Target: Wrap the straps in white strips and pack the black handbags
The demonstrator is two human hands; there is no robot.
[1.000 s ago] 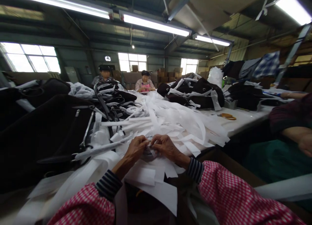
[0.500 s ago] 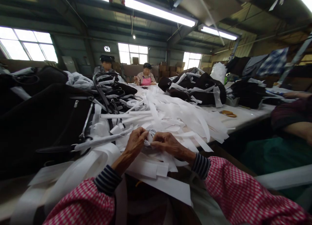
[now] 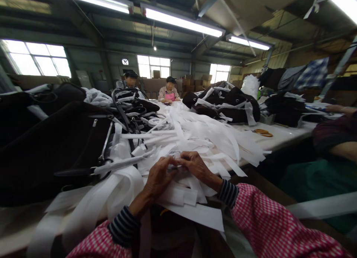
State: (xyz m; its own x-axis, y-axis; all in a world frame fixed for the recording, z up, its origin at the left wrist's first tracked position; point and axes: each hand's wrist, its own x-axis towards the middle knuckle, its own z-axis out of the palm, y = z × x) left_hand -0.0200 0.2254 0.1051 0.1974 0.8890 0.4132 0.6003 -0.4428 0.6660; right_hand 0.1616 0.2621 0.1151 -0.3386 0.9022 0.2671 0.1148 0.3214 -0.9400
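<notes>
My left hand [image 3: 162, 175] and my right hand [image 3: 196, 165] meet over the near edge of the table. Both have their fingertips pinched together on a small white-wrapped loop [image 3: 174, 153]. Fingers cover most of that loop, so what lies under the white wrapping cannot be made out. Around and below the hands lie loose white strips [image 3: 206, 129] of thin, flat material. Left of my left hand, a strap [image 3: 121, 163] wrapped in white runs to a large dark bag [image 3: 55, 150] with a zipper pull.
More dark bags [image 3: 232, 101] with white-wrapped straps are piled at the back right. Yellow-handled scissors [image 3: 263, 133] lie near the right table edge. At the right, a co-worker's arm [image 3: 343, 140] reaches in. Two people sit across the table, one in a pink apron [image 3: 170, 96].
My hands have drawn closer together, fingertips now meeting and covering more of the white loop. My left hand has turned, its back more towards me. The view has shifted slightly.
</notes>
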